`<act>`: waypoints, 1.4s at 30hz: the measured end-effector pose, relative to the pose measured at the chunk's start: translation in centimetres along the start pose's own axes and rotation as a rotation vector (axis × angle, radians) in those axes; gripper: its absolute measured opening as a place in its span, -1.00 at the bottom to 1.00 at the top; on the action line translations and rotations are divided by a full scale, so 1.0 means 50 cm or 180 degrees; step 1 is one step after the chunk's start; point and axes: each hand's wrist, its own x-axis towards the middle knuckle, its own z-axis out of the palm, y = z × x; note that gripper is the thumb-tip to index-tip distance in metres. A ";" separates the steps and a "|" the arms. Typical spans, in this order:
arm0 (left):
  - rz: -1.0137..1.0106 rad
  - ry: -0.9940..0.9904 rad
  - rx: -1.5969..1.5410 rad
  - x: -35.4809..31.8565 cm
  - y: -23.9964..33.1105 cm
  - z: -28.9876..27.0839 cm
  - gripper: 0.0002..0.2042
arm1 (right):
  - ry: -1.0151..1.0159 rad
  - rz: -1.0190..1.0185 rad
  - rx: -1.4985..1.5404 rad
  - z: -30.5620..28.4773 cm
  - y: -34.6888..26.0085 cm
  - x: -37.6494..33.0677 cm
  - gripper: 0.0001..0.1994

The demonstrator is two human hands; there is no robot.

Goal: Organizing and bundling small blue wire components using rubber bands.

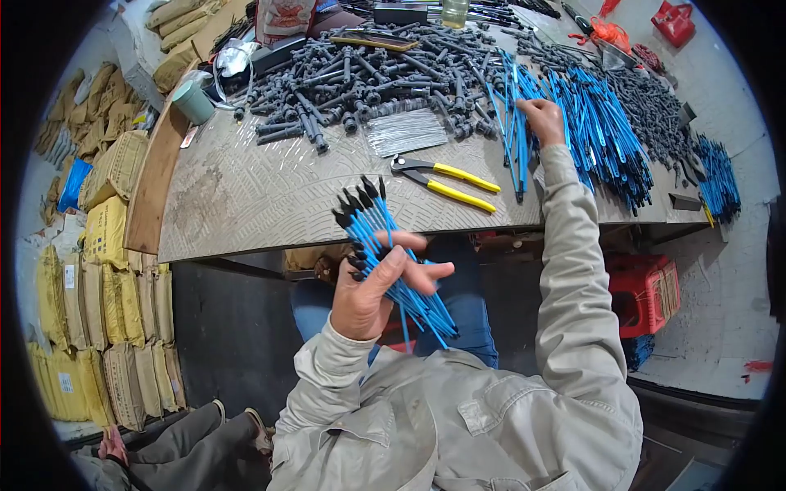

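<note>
Left hand (360,304) gripped blue rods (420,311), right hand (544,123) curled at rod pile (602,135), its hold could not be told, yellow sack (106,233) bore print, white label (69,277) was illegible.

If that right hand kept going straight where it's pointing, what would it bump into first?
The right hand would likely meet the blue rods right at its fingers; whether it already touches them is hard to tell.
</note>
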 end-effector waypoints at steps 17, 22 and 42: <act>0.0459 0.1067 0.0310 0.054 -0.032 0.026 -0.71 | -0.0679 -0.1193 0.2346 0.000 -0.151 -0.529 -0.94; 0.0488 0.1272 0.0993 0.006 -0.030 0.011 -0.71 | 0.0507 -0.0772 0.3217 -0.013 -0.169 -0.533 -0.93; 0.0795 0.1275 0.0444 0.043 -0.041 0.034 -0.78 | -0.0634 -0.1117 0.2553 0.036 -0.171 -0.567 -0.92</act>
